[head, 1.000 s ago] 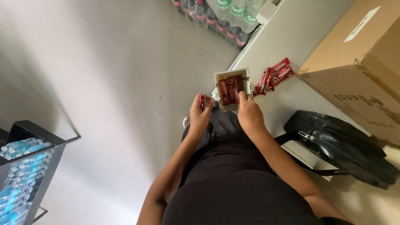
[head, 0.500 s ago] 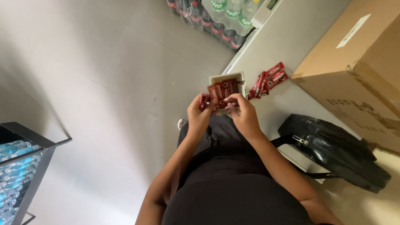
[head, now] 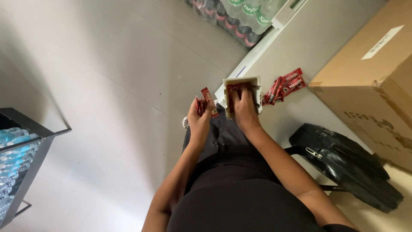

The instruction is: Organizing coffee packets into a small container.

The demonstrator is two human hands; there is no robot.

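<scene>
- The left hand (head: 201, 119) is gripping a small bunch of slim red foil sachets (head: 207, 102), fingers closed around their lower ends so the tops are sticking up above the knuckles.
- The right hand (head: 245, 109) is reaching into a small white open-topped box (head: 257, 88), with the fingertips resting on the red sachets standing inside it; whether the fingers are pinching one cannot be told.
- The two hands are working just beside each other but not touching, the left one hanging over the floor off the bench edge.
- The white box is sitting at the near corner of the pale grey bench (head: 317, 38), right at its edge.
- A loose pile of the same red sachets (head: 285, 85) is lying on the bench just to the right of the box.
- A large brown cardboard carton (head: 373, 81) is standing on the bench well to the right.
- A black zipped bag (head: 343, 161) is lying below the carton, near the right forearm.
- Shrink-wrapped packs of drink bottles (head: 240, 17) are standing on the floor at the top.
- A dark metal rack of clear water bottles (head: 17, 146) is standing at the far left.
</scene>
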